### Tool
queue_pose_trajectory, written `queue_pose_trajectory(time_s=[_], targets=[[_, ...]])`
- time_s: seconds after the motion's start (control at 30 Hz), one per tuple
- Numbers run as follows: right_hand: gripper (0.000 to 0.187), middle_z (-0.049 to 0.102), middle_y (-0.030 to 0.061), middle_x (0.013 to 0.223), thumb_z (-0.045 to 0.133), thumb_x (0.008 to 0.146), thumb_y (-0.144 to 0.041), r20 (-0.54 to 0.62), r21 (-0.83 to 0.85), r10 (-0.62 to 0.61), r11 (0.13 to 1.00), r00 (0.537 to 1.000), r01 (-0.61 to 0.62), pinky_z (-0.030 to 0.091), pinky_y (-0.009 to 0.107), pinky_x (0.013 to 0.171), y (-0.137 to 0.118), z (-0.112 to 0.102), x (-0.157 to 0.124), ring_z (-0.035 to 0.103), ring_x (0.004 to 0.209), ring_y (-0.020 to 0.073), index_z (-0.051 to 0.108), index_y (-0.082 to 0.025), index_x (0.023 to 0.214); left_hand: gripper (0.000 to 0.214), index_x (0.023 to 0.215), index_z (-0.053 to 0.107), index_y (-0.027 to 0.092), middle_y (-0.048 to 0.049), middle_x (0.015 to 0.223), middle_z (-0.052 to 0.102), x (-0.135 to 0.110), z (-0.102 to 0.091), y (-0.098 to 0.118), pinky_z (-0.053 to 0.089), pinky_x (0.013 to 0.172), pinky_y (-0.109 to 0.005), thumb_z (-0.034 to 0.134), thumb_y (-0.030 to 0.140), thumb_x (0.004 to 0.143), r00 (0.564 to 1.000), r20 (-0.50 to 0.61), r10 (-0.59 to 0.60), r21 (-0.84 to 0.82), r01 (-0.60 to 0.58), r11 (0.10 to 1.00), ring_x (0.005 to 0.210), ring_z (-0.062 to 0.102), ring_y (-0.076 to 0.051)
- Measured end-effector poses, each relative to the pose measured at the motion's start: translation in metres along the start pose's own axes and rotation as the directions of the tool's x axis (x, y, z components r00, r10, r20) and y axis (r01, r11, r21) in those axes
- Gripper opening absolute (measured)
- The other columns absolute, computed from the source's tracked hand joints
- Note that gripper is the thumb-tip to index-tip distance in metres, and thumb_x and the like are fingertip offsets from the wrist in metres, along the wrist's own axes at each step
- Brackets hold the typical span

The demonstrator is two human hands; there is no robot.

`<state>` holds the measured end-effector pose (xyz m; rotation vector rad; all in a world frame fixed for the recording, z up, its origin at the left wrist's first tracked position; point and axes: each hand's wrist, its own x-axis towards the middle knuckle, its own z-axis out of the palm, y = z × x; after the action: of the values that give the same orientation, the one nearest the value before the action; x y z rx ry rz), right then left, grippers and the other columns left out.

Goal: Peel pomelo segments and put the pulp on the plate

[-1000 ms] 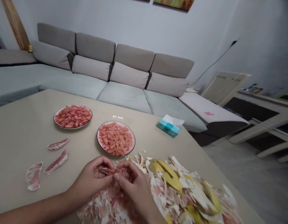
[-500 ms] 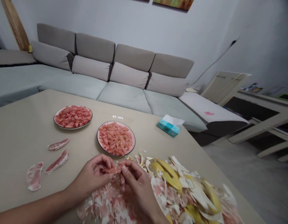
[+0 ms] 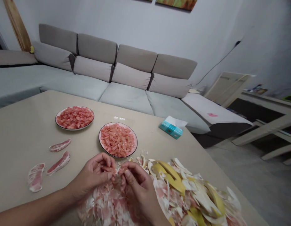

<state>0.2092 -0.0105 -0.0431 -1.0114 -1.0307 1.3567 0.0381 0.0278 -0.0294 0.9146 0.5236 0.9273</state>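
Pink **pomelo segment** at the centre of the grip, held between both hands just above the pile of peel, partly hidden by the fingers. **Left hand**, entering from the left, is nearly closed, its fingers curled inward around one side of the segment. **Right hand**, entering from below, is also nearly closed, its thumb and fingers pinching the other side. The two hands almost touch and share hold of the one piece.

Directly below the grip: a heap of torn membrane, white and pink, with the right hand resting against it. To the right of the grip, the heap merges into curved pieces of yellow rind with white pith. Just ahead of the grip: a round near plate piled with pink pulp. Farther ahead and to the left: a second round plate holding redder pulp. Left of the grip: three membrane-covered segments lying apart on the beige table. Ahead and to the right: a teal tissue box near the table edge. Beyond the table: a pale sofa.
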Motion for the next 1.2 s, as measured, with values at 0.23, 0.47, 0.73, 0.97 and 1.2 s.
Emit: queue_pose_trajectory(time_s=[0.23, 0.47, 0.73, 0.97, 1.2], targets=[[0.021, 0.059, -0.0011, 0.065, 0.068, 0.085, -0.039, 0.098, 0.076, 0.026, 0.997, 0.995, -0.034, 0.043, 0.022, 0.053, -0.002, 0.001, -0.002, 0.051, 0.054, 0.0108, 0.068, -0.02, 0.092, 0.019, 0.084, 0.055, 0.017, -0.0002, 0.087, 0.053, -0.002, -0.002, 0.005, 0.043, 0.065, -0.02, 0.073, 0.017, 0.076, 0.998, 0.06, -0.026, -0.108, 0.032, 0.994, 0.067, 0.05, -0.008], [0.021, 0.053, -0.0024, 0.061, 0.069, 0.084, -0.038, 0.232, 0.262, 0.076, 0.955, 0.97, -0.137, 0.043, 0.02, 0.05, -0.006, 0.001, -0.003, 0.047, 0.051, 0.0088, 0.066, -0.017, 0.086, 0.013, 0.084, 0.059, 0.016, -0.0005, 0.085, 0.052, -0.001, -0.004, 0.01, 0.044, 0.061, -0.018, 0.07, 0.013, 0.077, 0.994, 0.086, -0.063, -0.217, 0.08, 0.973, 0.066, 0.048, -0.007], [0.016, 0.059, 0.0004, 0.071, 0.068, 0.086, -0.033, 0.151, 0.103, 0.002, 0.995, 0.989, -0.017, 0.044, 0.023, 0.059, -0.006, -0.004, -0.003, 0.053, 0.063, 0.0112, 0.067, -0.019, 0.094, 0.02, 0.085, 0.06, 0.016, 0.0008, 0.076, 0.054, 0.004, -0.009, 0.018, 0.042, 0.057, -0.019, 0.07, 0.033, 0.08, 0.975, 0.118, -0.19, 0.097, 0.179, 0.979, 0.062, 0.048, -0.009], [0.015, 0.061, 0.0017, 0.08, 0.067, 0.087, -0.034, 0.109, -0.06, -0.05, 0.997, 0.993, 0.057, 0.044, 0.023, 0.063, -0.005, -0.007, -0.002, 0.055, 0.07, 0.0131, 0.069, -0.021, 0.093, 0.021, 0.088, 0.063, 0.017, 0.0016, 0.075, 0.059, 0.002, 0.002, 0.014, 0.041, 0.061, -0.019, 0.069, 0.034, 0.08, 0.995, -0.004, -0.097, 0.519, 0.085, 0.85, 0.069, 0.052, -0.011], [0.019, 0.057, -0.0005, 0.07, 0.069, 0.086, -0.036, 0.147, 0.134, 0.072, 0.987, 0.986, -0.092, 0.045, 0.021, 0.056, 0.005, -0.005, 0.002, 0.049, 0.06, 0.0096, 0.071, -0.019, 0.095, 0.019, 0.1, 0.069, 0.022, -0.0034, 0.094, 0.064, -0.004, -0.007, 0.009, 0.049, 0.072, -0.022, 0.061, 0.015, 0.084, 0.902, 0.229, 0.366, 0.833, -0.376, 0.407, 0.084, 0.062, -0.014]])
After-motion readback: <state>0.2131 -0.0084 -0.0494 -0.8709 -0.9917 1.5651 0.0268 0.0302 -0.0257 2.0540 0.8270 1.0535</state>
